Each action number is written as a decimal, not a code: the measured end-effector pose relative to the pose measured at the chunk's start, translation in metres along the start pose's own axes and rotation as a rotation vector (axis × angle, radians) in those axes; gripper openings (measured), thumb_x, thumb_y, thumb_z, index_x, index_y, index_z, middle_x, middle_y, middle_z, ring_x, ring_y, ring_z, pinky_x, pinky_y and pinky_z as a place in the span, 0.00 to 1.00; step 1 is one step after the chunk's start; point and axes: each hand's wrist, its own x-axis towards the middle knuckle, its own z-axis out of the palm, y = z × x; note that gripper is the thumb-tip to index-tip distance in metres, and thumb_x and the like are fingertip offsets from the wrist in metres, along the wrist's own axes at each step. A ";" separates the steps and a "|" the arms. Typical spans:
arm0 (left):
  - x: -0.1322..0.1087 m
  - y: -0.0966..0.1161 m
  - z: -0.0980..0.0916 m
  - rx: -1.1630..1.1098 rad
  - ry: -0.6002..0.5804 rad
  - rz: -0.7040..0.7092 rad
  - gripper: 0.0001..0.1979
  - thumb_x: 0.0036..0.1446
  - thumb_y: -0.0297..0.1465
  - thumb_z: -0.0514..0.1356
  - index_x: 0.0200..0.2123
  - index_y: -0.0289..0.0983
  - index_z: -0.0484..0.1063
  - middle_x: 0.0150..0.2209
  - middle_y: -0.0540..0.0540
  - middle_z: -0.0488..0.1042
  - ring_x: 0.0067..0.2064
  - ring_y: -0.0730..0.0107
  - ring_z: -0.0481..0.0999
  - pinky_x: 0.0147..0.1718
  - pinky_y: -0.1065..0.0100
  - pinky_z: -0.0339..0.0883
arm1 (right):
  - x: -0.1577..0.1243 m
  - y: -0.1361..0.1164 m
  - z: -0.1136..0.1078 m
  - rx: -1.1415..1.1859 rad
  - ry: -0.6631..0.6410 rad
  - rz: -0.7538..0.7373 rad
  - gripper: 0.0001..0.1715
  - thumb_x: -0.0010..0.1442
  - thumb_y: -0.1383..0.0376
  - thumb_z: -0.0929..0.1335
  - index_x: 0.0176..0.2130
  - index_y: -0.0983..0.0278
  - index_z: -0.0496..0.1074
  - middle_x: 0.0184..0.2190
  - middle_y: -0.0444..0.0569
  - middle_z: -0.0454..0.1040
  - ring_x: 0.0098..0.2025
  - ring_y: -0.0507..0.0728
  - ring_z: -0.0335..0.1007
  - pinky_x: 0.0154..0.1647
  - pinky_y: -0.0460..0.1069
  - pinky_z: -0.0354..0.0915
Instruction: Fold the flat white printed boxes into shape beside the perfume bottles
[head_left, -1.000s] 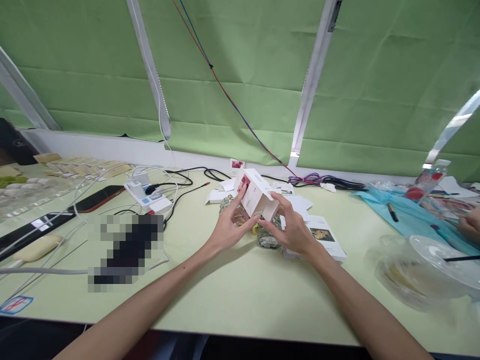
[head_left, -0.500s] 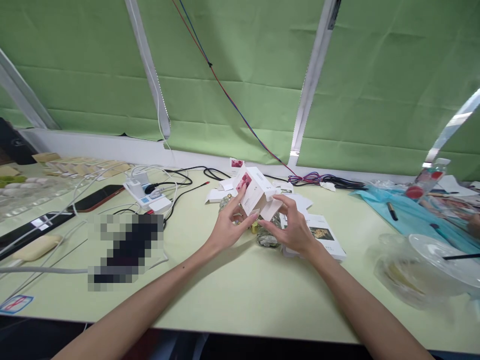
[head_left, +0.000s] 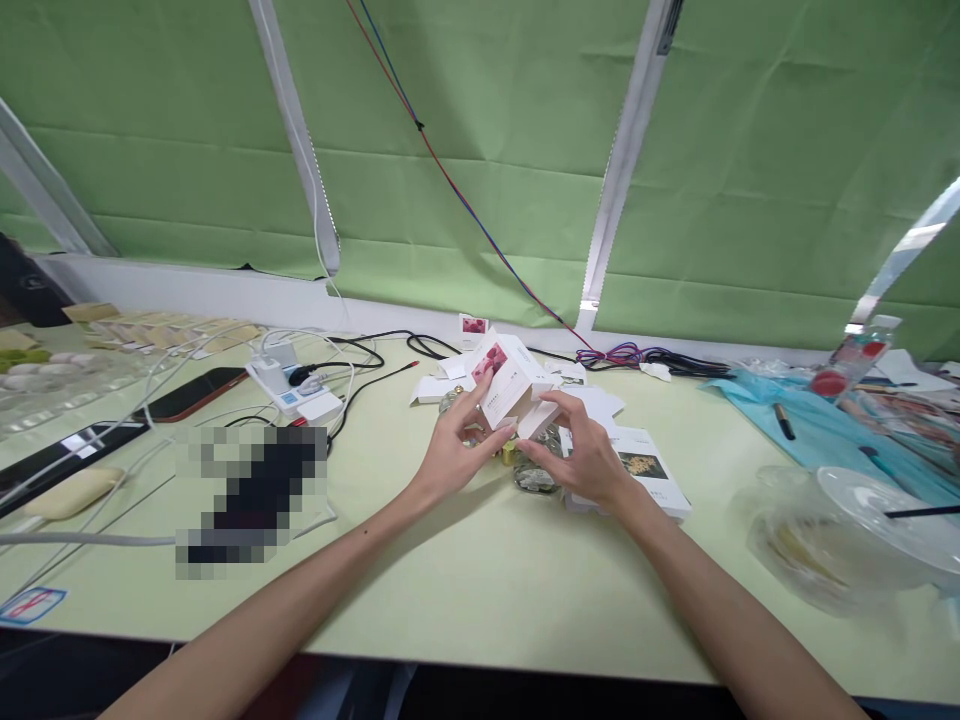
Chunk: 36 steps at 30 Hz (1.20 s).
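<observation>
Above the table (head_left: pixel 450 590), the left hand (head_left: pixel 456 450) grips a white box (head_left: pixel 514 378), the right hand (head_left: pixel 589 455) its flap (head_left: pixel 537 416).

Smooth card of the held box (head_left: pixel 517 388), glossy glass-looking bottle (head_left: pixel 536 477), creased matt blind (head_left: pixel 480 100), plastic-looking blue sheet (head_left: pixel 814 430)

- On my remote feed: slender left forearm (head_left: pixel 330 570), bare to the view's edge, one small round spot (head_left: pixel 365 532).
- Right forearm (head_left: pixel 690 575): likewise bare, slender.
- Left hand (head_left: pixel 456 455), right hand (head_left: pixel 589 460): bare, slim-fingered.
</observation>
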 end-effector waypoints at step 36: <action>-0.003 -0.002 0.002 0.114 0.036 0.097 0.40 0.56 0.40 0.71 0.70 0.51 0.63 0.57 0.42 0.71 0.41 0.68 0.76 0.35 0.66 0.75 | 0.002 -0.001 -0.003 -0.043 0.060 0.070 0.30 0.72 0.62 0.66 0.69 0.60 0.58 0.58 0.59 0.76 0.50 0.61 0.81 0.47 0.53 0.78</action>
